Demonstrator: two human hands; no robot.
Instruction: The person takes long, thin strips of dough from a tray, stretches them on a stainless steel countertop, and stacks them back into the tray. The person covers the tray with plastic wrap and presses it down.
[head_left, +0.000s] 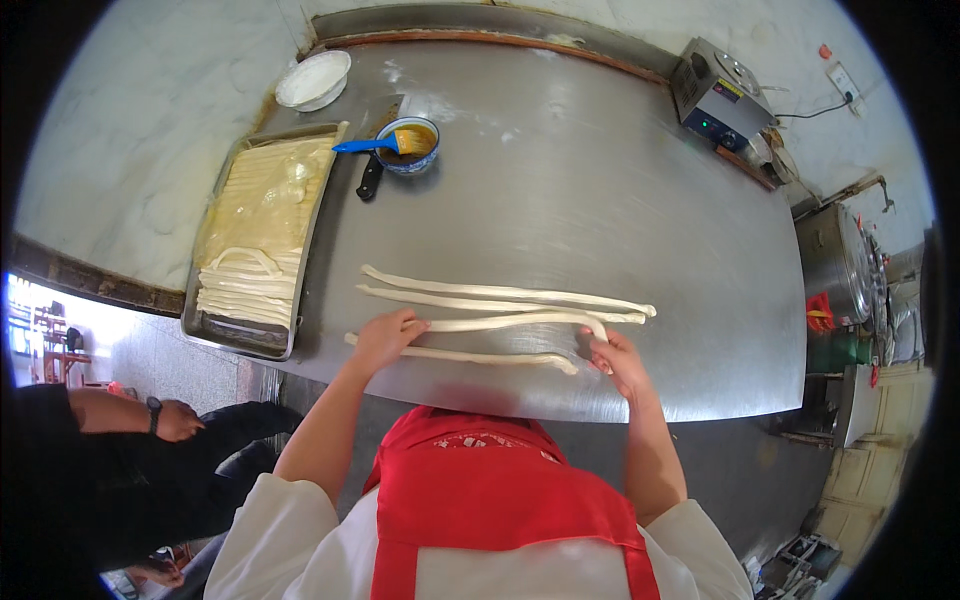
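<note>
A long dough strip (502, 322) stretches between my hands just over the steel tabletop (555, 217). My left hand (385, 339) is closed on its left end, and my right hand (617, 358) grips the right end, which bends down towards me. Another dough strip (480, 356) lies nearer to me, its left part passing under my left hand. Beyond the held one, two more strips lie side by side, the farther one (502, 290) and the nearer one (465, 304). At left a metal tray (300, 300) holds rows of dough strips, partly under clear plastic film.
A patterned bowl (412, 163) of yellowish liquid carries a blue-handled brush (367, 145), beside a black-handled knife (369, 180). A bowl of white powder (315, 82) stands at back left, an electric appliance (720, 97) at back right. A seated person (176, 420) is at lower left.
</note>
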